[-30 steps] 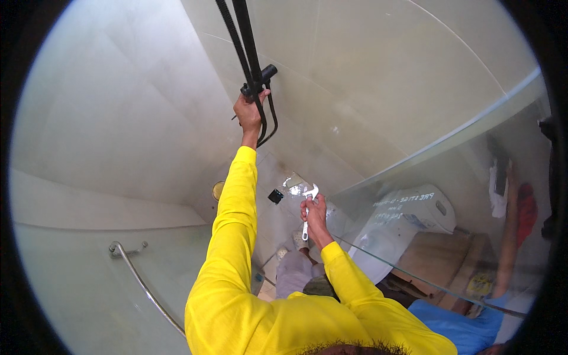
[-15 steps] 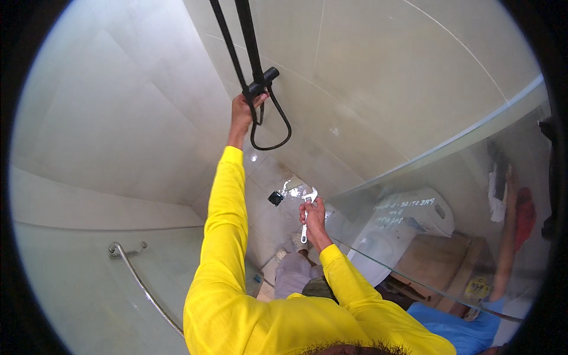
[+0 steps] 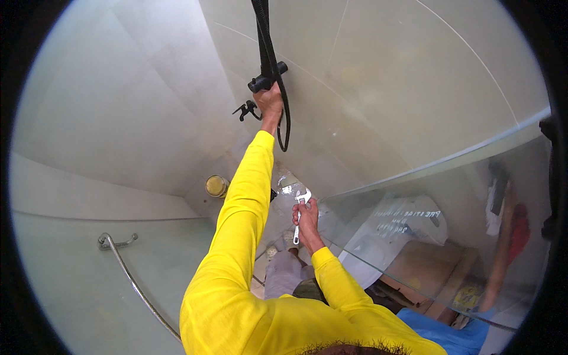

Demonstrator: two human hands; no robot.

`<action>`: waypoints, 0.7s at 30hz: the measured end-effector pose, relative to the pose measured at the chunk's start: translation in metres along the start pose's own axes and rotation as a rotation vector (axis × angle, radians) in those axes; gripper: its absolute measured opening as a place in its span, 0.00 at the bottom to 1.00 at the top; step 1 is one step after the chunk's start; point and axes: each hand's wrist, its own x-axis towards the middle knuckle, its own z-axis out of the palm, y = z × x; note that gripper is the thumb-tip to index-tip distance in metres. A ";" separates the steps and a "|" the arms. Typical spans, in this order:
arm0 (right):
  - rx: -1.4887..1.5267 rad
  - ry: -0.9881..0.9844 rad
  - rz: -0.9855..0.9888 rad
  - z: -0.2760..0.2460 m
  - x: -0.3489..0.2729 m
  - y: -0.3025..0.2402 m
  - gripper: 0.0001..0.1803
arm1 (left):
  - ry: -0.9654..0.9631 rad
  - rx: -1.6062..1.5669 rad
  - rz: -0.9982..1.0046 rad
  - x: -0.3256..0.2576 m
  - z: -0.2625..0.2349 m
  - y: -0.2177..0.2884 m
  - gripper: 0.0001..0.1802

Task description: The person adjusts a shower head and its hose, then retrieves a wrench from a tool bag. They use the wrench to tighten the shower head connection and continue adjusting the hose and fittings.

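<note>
Our left hand (image 3: pixel 271 100) grips the black shower rail fitting (image 3: pixel 267 76) on the pale tiled wall (image 3: pixel 148 100); below it, our right hand (image 3: pixel 306 218) clasps a silver adjustable wrench (image 3: pixel 300 208).

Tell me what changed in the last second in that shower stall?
The left hand slid higher up the black shower bar fitting, arm stretching further. The right hand went on gripping the silver adjustable wrench low by the glass screen.

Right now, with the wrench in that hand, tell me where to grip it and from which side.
Grip the wrench on its plain straight handle, below the jaw head. The right hand already wraps that shaft, head pointing up and away. Come from the handle end, fingers around the shaft; it looks the safest hold.
</note>
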 end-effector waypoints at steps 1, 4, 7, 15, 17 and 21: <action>-0.007 0.006 0.002 -0.003 0.002 -0.001 0.08 | -0.074 -0.026 -0.006 0.007 -0.006 -0.002 0.15; -0.010 0.040 -0.006 -0.009 0.006 0.000 0.12 | -0.286 -0.096 0.022 0.023 -0.032 -0.006 0.15; 0.034 0.050 -0.023 -0.012 0.007 0.001 0.10 | -0.371 -0.036 -0.025 0.020 -0.046 -0.006 0.15; -0.071 0.057 -0.002 -0.009 0.002 -0.002 0.06 | -0.052 -0.323 0.169 -0.017 -0.034 -0.020 0.13; -0.103 0.049 0.008 -0.011 0.001 -0.001 0.05 | -0.024 -0.399 0.111 -0.011 -0.031 -0.033 0.12; -0.163 0.033 0.034 -0.025 0.007 0.008 0.07 | -0.239 -0.601 0.060 0.009 -0.034 -0.060 0.14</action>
